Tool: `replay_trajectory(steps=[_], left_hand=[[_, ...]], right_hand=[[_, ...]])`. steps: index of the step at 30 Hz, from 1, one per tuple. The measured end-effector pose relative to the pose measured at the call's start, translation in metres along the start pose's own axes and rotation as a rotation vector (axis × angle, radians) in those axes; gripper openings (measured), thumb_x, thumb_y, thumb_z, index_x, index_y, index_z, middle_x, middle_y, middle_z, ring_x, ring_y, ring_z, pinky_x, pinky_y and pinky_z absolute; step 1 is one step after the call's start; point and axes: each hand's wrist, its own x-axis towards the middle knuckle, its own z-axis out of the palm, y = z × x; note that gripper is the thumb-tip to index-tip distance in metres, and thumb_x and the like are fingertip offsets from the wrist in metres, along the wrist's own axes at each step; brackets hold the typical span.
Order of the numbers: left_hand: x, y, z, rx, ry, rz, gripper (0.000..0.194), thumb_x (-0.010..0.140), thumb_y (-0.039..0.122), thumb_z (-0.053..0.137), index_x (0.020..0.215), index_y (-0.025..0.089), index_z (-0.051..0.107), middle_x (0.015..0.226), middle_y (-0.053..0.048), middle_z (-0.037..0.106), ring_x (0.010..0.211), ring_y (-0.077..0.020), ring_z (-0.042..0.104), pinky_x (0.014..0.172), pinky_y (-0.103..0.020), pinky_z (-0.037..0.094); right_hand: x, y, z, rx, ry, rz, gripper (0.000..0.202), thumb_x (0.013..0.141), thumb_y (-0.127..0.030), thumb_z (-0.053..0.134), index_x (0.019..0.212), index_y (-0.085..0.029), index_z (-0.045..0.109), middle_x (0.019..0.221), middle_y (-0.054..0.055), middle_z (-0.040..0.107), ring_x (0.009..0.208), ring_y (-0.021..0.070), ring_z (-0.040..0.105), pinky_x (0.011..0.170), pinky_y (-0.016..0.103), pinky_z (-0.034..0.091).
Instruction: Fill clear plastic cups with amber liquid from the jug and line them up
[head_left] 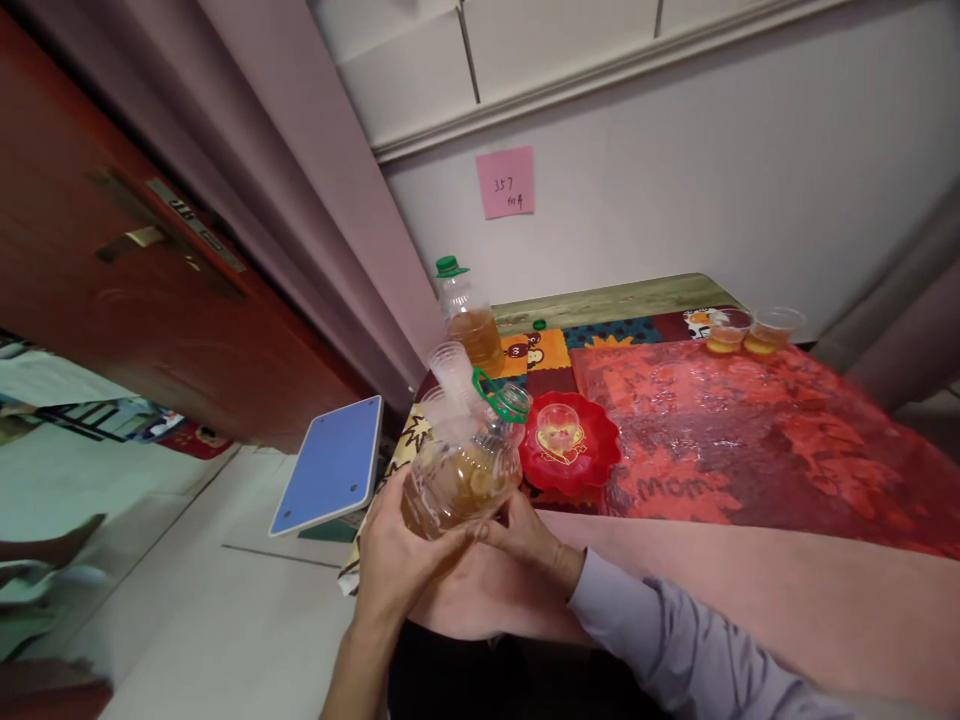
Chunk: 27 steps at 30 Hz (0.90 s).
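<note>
A large clear bottle (461, 485) of amber liquid is held tilted over the near left part of the table, its uncapped mouth with a green handle ring pointing up and right. My left hand (394, 550) wraps round its left side and underside. At its lower right, my right hand (521, 535) grips the bottle near the base. Just right of the mouth, a clear plastic cup (557, 428) stands in a red scalloped plate (592, 470). Stacked clear cups (452, 368) are behind the bottle.
A second bottle (474, 335) with a green cap stands at the back left, and a loose green cap (539, 324) lies nearby. Two cups (724, 338) (766, 338) of yellow liquid are at the back right. A blue-topped stool (330, 465) is left of the table.
</note>
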Motion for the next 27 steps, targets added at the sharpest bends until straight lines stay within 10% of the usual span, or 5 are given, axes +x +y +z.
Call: replay_trajectory(steps=[16,27], left_hand=[[0.007,0.001,-0.010,0.212,-0.136,-0.026,0.107,0.057,0.074,0.093,0.146,0.021,0.068,0.134,-0.019,0.081,0.119,-0.0440,0.078,0.106,-0.059,0.062],[0.015,0.008,-0.004,0.285,-0.129,0.044,0.102,0.058,0.068,0.092,0.147,0.023,0.068,0.138,-0.018,0.080,0.126,-0.0458,0.075,0.109,-0.060,0.058]], right_hand=[[-0.016,0.000,0.015,0.311,-0.051,0.190,0.093,0.073,-0.071,0.098,0.146,-0.025,0.065,0.147,0.014,0.074,0.149,0.0375,0.061,0.133,0.064,0.040],[-0.020,-0.011,0.017,0.473,-0.073,0.296,0.084,0.079,-0.065,0.094,0.148,-0.031,0.059,0.148,0.012,0.072,0.130,0.0343,0.074,0.113,0.061,0.058]])
